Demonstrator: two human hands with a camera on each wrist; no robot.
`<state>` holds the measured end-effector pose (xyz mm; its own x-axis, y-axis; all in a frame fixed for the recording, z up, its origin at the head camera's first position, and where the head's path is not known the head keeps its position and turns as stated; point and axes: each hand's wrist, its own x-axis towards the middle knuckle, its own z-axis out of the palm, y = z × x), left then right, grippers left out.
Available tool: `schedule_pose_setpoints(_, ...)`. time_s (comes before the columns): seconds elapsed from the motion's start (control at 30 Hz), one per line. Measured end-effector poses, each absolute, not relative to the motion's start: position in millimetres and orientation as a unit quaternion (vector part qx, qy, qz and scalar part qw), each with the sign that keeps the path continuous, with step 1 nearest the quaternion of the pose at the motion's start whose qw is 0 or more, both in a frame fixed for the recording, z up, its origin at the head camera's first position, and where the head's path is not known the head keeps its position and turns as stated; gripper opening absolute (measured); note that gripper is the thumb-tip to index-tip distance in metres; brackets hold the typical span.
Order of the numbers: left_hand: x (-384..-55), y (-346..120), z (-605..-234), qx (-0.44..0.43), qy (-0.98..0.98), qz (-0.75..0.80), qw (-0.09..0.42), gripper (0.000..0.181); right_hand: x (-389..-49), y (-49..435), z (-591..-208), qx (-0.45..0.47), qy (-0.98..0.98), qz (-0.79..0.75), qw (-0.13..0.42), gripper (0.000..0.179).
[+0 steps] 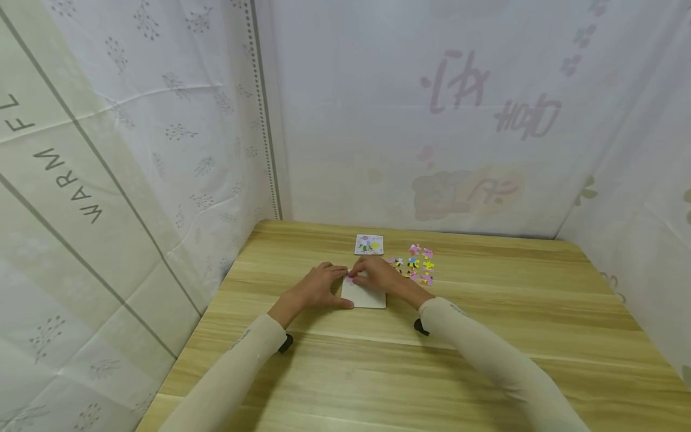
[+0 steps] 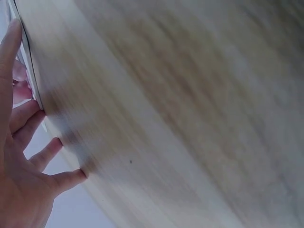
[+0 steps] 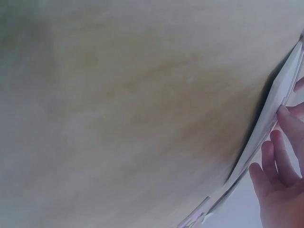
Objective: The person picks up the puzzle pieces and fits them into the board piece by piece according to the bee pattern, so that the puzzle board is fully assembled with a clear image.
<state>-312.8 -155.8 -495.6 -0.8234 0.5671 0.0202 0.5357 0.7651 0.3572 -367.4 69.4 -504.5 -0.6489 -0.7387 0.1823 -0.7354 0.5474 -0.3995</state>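
Note:
A white square puzzle board (image 1: pixel 370 297) lies on the wooden table before me. My left hand (image 1: pixel 317 287) rests at its left side, thumb at the near left corner and fingertips by the far left corner. In the left wrist view its fingers (image 2: pixel 46 154) are spread, with tips on the table. My right hand (image 1: pixel 379 274) reaches over the board and pinches a pink puzzle piece (image 1: pixel 349 280) at the far left corner, partly hidden by the fingers. In the right wrist view the right thumb (image 3: pixel 288 121) is at the board's surface.
Several loose pink, yellow and black puzzle pieces (image 1: pixel 413 263) lie right of the board. Behind it is a square picture card (image 1: pixel 369 245) with a bee-like drawing. Printed curtains (image 1: pixel 345 120) surround the wooden table (image 1: pixel 486 312) at the back and sides.

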Motion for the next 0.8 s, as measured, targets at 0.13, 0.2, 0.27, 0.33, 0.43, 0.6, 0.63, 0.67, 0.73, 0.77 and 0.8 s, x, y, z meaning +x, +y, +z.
schedule_pose_setpoints(0.13, -313.6, -154.8, -496.0, 0.293, 0.936, 0.189, 0.044, 0.094, -371.1, 69.8, -505.1, -0.406, 0.882, -0.239, 0.003, 0.014)
schedule_pose_setpoints(0.2, -313.7, -154.4, -495.5, 0.292, 0.936, 0.192, 0.047, 0.092, -372.2, 70.4, -505.0, -0.401, 0.882, -0.249, 0.004, 0.014)
schedule_pose_setpoints(0.27, -313.8, -154.2, -495.1, 0.294, 0.934, 0.195, 0.048, 0.089, -372.9, 70.6, -505.2, -0.396, 0.880, -0.260, 0.008, 0.014)
schedule_pose_setpoints(0.33, -313.9, -154.1, -494.9, 0.296, 0.933, 0.196, 0.049, 0.087, -372.9, 70.8, -505.8, -0.390, 0.880, -0.270, 0.010, 0.013)
schedule_pose_setpoints(0.43, -314.0, -154.2, -494.7, 0.300, 0.934, 0.187, 0.052, 0.086, -372.1, 70.9, -506.9, -0.375, 0.882, -0.286, 0.015, 0.012)
schedule_pose_setpoints(0.6, -314.1, -153.8, -493.9, 0.305, 0.935, 0.173, 0.058, 0.087, -370.7, 70.9, -508.3, -0.365, 0.884, -0.292, 0.021, 0.014)
schedule_pose_setpoints(0.63, -314.0, -153.6, -493.6, 0.304, 0.935, 0.173, 0.058, 0.087, -370.5, 71.1, -508.3, -0.368, 0.883, -0.289, 0.020, 0.015)
schedule_pose_setpoints(0.67, -314.0, -153.7, -493.7, 0.304, 0.935, 0.173, 0.058, 0.087, -370.1, 71.4, -508.0, -0.371, 0.883, -0.287, 0.018, 0.016)
schedule_pose_setpoints(0.73, -313.8, -153.9, -493.1, 0.303, 0.936, 0.170, 0.057, 0.088, -369.8, 72.9, -507.2, -0.375, 0.882, -0.284, 0.013, 0.019)
schedule_pose_setpoints(0.77, -313.7, -154.2, -493.0, 0.303, 0.936, 0.170, 0.056, 0.088, -369.7, 73.9, -506.8, -0.376, 0.883, -0.281, 0.010, 0.021)
schedule_pose_setpoints(0.8, -313.6, -154.5, -492.8, 0.302, 0.937, 0.168, 0.056, 0.088, -369.5, 75.3, -506.1, -0.376, 0.883, -0.281, 0.008, 0.023)
